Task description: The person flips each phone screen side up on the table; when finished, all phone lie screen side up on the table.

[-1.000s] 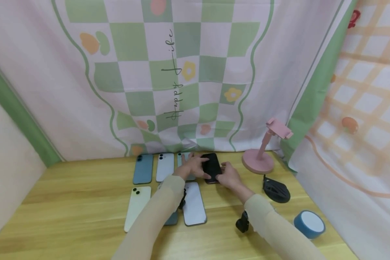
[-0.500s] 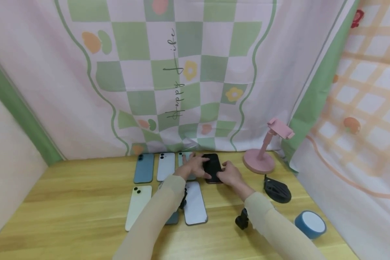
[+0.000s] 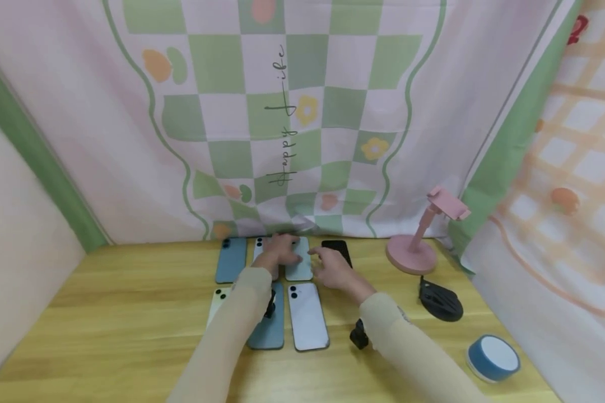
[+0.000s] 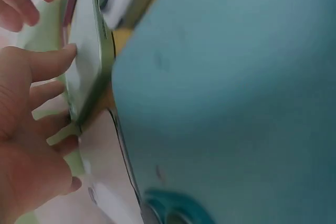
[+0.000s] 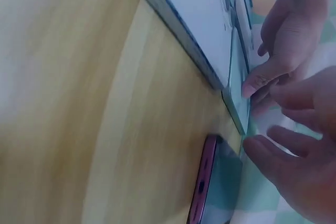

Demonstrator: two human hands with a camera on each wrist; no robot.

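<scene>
My left hand point(image 3: 280, 250) reaches over the back row of phones, fingers spread. Its thumb and fingers are at the pale green phone point(image 3: 299, 267), face down; in the left wrist view the thumb seems to touch that phone point(image 4: 86, 51). The white phone point(image 3: 259, 254) beside it is partly covered by the hand. My right hand point(image 3: 334, 267) hovers between the pale green phone and the black-screened phone point(image 3: 339, 250), fingers loosely bent. Nothing shows between its fingers in the right wrist view, where the dark phone point(image 5: 220, 182) lies below the hand point(image 5: 310, 150).
A blue phone point(image 3: 231, 260) ends the back row at left. In front lie a pale yellow phone point(image 3: 217, 302), a teal phone point(image 3: 269, 330) and a lavender-white phone point(image 3: 308, 319). At right stand a pink phone stand point(image 3: 413, 254), a black object point(image 3: 440, 302) and blue tape point(image 3: 493, 358).
Both hands have left the black-screened phone and moved left to the pale green phone. The black phone stays lying on the table. The head view has shifted slightly.
</scene>
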